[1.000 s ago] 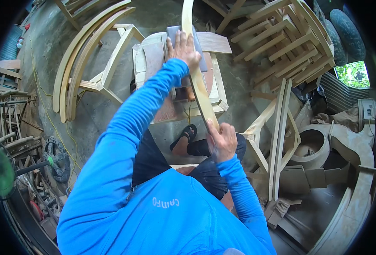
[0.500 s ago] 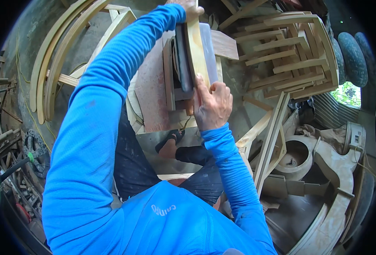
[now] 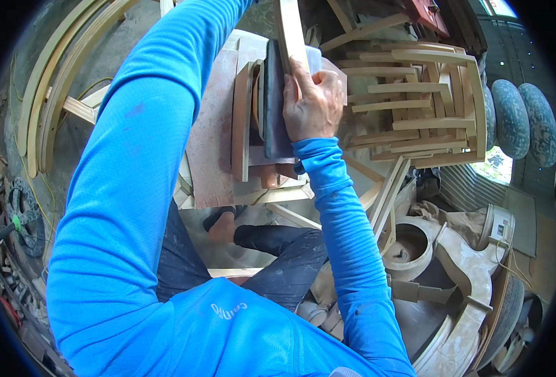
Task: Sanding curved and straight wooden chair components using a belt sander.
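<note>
A pale, slightly curved wooden slat [image 3: 291, 34] runs from the top edge of the head view down to my right hand [image 3: 315, 103]. My right hand is closed on its near end, thumb on the left side and index finger stretched along it. The slat lies over a dark, flat pad-like block [image 3: 278, 119], and a grey strip shows to its right. My left arm [image 3: 158, 69] reaches up past the top edge, so that hand is out of sight. Upright wooden boards [image 3: 241, 119] stand left of the block, on a reddish board [image 3: 210, 141].
Curved wooden rails [image 3: 55, 94] stand at the far left. Slatted wooden frames [image 3: 438, 103] are stacked at the right, near dark rounded rolls [image 3: 513, 119]. A dusty machine housing [image 3: 460, 264] sits at the lower right. My legs [image 3: 278, 245] are below the work.
The view has shifted, so the work sits lower in it. My left hand has passed out at the top with the slat's far end. My right hand still grips the near end.
</note>
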`<state>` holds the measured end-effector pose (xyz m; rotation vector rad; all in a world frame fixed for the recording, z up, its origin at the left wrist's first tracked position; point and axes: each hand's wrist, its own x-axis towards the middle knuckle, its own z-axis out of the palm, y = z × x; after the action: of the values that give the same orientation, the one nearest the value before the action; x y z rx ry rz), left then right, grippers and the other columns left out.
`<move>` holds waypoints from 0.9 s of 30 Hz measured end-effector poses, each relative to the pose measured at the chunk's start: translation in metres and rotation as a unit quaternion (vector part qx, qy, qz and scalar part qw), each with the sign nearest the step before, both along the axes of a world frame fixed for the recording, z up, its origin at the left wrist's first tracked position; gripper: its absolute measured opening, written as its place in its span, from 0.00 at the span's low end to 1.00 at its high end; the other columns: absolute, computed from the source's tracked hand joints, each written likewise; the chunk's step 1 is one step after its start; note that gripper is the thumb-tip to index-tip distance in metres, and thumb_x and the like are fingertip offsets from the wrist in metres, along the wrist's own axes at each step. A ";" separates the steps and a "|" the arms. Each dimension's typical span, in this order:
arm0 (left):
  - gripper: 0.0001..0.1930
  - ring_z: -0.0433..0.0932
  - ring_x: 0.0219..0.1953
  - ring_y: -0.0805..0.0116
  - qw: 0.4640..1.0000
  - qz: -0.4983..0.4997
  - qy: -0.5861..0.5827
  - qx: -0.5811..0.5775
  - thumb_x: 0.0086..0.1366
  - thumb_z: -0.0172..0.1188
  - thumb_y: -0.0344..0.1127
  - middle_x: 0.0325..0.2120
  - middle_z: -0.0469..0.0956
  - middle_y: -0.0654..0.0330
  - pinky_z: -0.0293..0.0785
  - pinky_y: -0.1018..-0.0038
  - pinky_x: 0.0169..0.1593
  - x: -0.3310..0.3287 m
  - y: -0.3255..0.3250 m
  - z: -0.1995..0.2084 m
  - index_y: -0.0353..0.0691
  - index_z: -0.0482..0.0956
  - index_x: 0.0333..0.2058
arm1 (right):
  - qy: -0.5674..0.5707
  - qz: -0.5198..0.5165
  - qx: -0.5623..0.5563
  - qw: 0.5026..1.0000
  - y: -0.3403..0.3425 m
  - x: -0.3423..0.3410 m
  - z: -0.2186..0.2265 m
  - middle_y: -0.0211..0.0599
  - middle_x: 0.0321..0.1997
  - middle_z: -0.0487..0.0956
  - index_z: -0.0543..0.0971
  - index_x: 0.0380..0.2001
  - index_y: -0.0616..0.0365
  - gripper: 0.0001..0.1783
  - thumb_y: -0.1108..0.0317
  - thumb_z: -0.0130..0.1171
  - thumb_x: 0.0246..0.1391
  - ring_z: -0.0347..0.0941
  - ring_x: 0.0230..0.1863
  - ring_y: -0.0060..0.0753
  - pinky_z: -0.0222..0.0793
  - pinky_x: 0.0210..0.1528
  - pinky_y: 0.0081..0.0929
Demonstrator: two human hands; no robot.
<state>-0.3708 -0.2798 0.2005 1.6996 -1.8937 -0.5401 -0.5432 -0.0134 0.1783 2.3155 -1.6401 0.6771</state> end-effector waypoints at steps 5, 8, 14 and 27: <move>0.48 0.58 0.71 0.47 1.000 0.004 0.000 -0.027 0.51 0.69 0.52 0.67 0.62 0.46 0.60 0.50 0.70 -0.013 0.013 -0.005 0.39 0.59 0.68 | 0.009 -0.010 -0.001 1.000 0.025 -0.012 -0.004 0.41 0.36 0.69 0.82 0.57 0.38 0.23 0.62 0.64 0.56 0.68 0.41 0.44 0.64 0.41 0.41; 0.49 0.56 0.71 0.46 0.999 0.009 0.012 -0.036 0.51 0.69 0.54 0.67 0.60 0.45 0.58 0.48 0.70 -0.010 0.022 -0.028 0.40 0.58 0.68 | 0.043 -0.009 0.008 0.999 0.056 -0.010 0.004 0.40 0.36 0.67 0.79 0.62 0.38 0.24 0.62 0.61 0.61 0.67 0.39 0.42 0.63 0.42 0.39; 0.50 0.42 0.77 0.46 0.996 0.015 -0.063 -0.055 0.57 0.59 0.59 0.73 0.48 0.44 0.40 0.45 0.75 -0.057 0.101 -0.035 0.43 0.50 0.74 | 0.000 0.017 -0.002 1.000 0.142 -0.055 0.001 0.40 0.36 0.67 0.79 0.61 0.39 0.27 0.66 0.63 0.58 0.67 0.40 0.42 0.62 0.42 0.39; 0.49 0.34 0.79 0.49 0.995 0.008 -0.097 -0.001 0.60 0.57 0.58 0.77 0.41 0.48 0.31 0.45 0.77 -0.065 0.177 -0.025 0.48 0.48 0.76 | -0.009 -0.006 0.058 0.998 0.200 -0.048 0.007 0.38 0.35 0.69 0.81 0.60 0.42 0.28 0.66 0.69 0.54 0.68 0.41 0.40 0.62 0.45 0.39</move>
<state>-0.4355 -0.1031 0.1755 1.8209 -2.0101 -0.3771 -0.5908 0.1866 0.1853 2.3827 -1.7434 0.6184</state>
